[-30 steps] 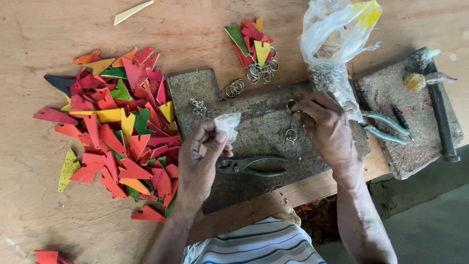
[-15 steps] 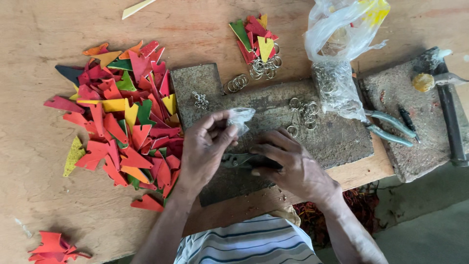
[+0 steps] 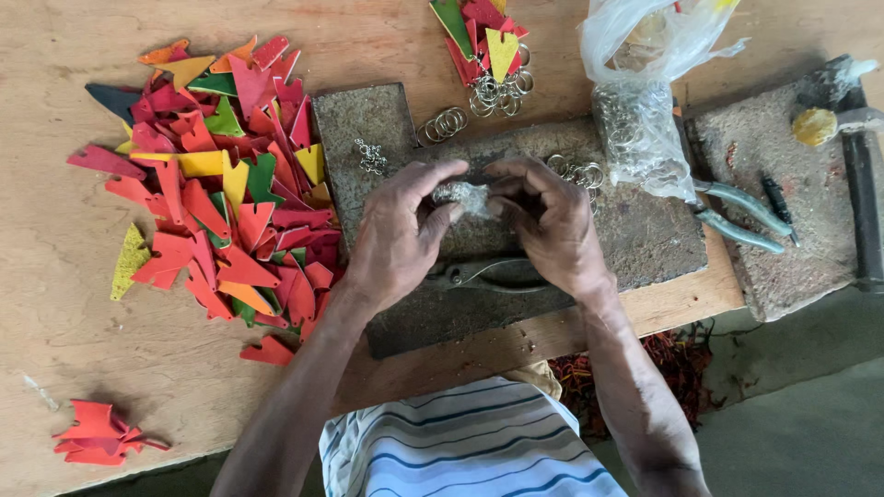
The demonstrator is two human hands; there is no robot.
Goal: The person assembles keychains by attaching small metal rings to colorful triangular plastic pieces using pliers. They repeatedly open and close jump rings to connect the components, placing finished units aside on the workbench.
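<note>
**Hands meet over a small clear packet at the middle of the stone slab**

Nearest the camera is the person's striped shirt (image 3: 470,446), and both forearms run up from it to the work. Just beyond the wrists, a pair of dark pliers (image 3: 488,273) lies flat on the grey stone slab (image 3: 645,230), its long axis running left to right, partly hidden under the hands and touched by neither.

Above the pliers the two hands close in on one spot. The left hand (image 3: 398,241) comes from the left with thumb and forefinger curled round a small clear packet (image 3: 463,196) of what look like tiny metal bits. The right hand (image 3: 543,221) comes from the right, its fingertips pinched on the packet's other end. So the packet sits directly between the two grips, held at both ends, roughly level and lengthwise left to right; neither hand is nearer than the other. Exactly what the right fingertips pinch, the packet's edge or something inside it, cannot be told.

Just past the hands, loose metal rings (image 3: 446,122) lie on the slab to the left, and a short chain piece (image 3: 372,157) beside them. A larger plastic bag of rings (image 3: 635,129) stands to the right, with green-handled pliers (image 3: 741,216) beyond it. Left of the slab spreads a heap of coloured leather cut-outs (image 3: 221,184) on the wooden table (image 3: 55,322); a smaller bunch with rings (image 3: 488,41) lies at the far edge.
</note>
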